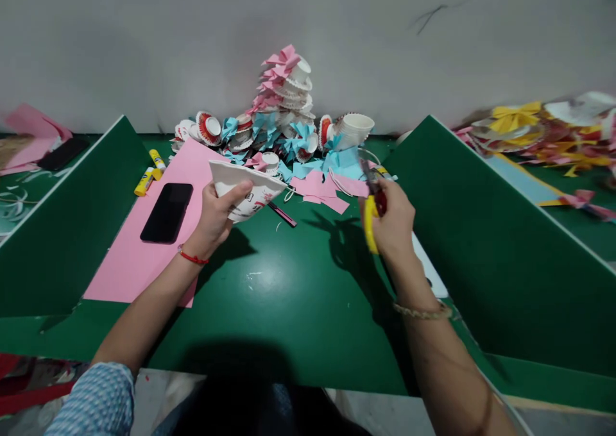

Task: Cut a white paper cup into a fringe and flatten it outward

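The paper cup (264, 190), white with dark and red print, is held up above the worktop (293, 295), its wide edge uppermost. It looks pressed flat. The left hand (217, 210) is closed on it at one side, thumb laid across the printed face and fingers behind, a grip that probably keeps the sides together and leaves the far part free.

Well apart from it, the right hand (393, 217) is closed around the yellow-handled scissors (370, 223), blades pointing away from the body, which seems a safe way to carry them. The blades are blurred, so I cannot tell how far they are parted.

Beyond the cup, a slim pink and black tool (283, 215) lies near the pink paper pieces (315, 184), likely kept within reach. To the left, a black phone (166, 213) rests on a large pink sheet (128, 263), perhaps weighing it down, with yellow glue sticks (150, 174) just beside the sheet.

At the back, a stack of cups with pink bows (291, 86) rises against the wall (158, 51), presumably piled there to spare the front. Green partitions (510, 263) on both sides seem to mark off this place.
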Available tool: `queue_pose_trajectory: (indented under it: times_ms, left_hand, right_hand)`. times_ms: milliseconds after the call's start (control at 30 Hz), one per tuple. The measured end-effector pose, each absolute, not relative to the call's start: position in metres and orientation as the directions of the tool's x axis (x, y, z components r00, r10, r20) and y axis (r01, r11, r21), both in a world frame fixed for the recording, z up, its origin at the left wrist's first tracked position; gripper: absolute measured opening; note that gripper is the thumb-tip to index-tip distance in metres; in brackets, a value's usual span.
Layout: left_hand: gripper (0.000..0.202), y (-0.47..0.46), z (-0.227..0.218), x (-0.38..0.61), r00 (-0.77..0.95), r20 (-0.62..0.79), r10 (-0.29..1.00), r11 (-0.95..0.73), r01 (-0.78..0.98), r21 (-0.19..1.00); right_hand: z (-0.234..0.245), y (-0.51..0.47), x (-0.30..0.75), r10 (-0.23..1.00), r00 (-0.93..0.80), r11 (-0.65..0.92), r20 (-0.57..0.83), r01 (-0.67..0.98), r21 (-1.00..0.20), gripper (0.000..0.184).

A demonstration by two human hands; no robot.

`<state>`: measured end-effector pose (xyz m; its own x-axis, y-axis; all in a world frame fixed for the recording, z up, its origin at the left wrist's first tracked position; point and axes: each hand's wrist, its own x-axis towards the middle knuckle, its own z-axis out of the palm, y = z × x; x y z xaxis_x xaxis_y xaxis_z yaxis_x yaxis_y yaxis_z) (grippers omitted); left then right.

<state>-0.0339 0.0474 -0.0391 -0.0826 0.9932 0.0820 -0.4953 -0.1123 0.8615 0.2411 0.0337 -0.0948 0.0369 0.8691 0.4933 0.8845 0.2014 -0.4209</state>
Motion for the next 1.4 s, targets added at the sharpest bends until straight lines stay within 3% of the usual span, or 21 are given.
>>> queue_pose_trajectory:
  times_ms: [133,400,800,1400]
  left_hand:
    - [0.039,0.045,-0.041,-0.034,-0.086,0.059,0.995,-0.093,-0.486,0.869]
    - [0.032,0.035,-0.048,-0.038,-0.050,0.060,0.997,-0.074,-0.364,0.928]
    - [0.035,0.035,-0.058,-0.040,0.055,-0.004,0.999,0.015,-0.202,0.979]
    - [0.031,0.041,-0.059,-0.046,0.102,0.076,0.992,-0.062,-0.133,0.989]
  right_hand:
    - [-0.084,0.021,0.218,0.844,-0.027,0.368,0.536,0.756,-0.542,0.025]
    - [-0.090,0.002,0.194,0.811,-0.246,0.557,0.530,0.600,-0.574,0.017]
    - [-0.086,-0.008,0.189,0.821,-0.316,0.566,0.475,0.553,-0.611,0.018]
    - [-0.083,-0.010,0.190,0.862,-0.371,0.504,0.346,0.554,-0.662,0.025]
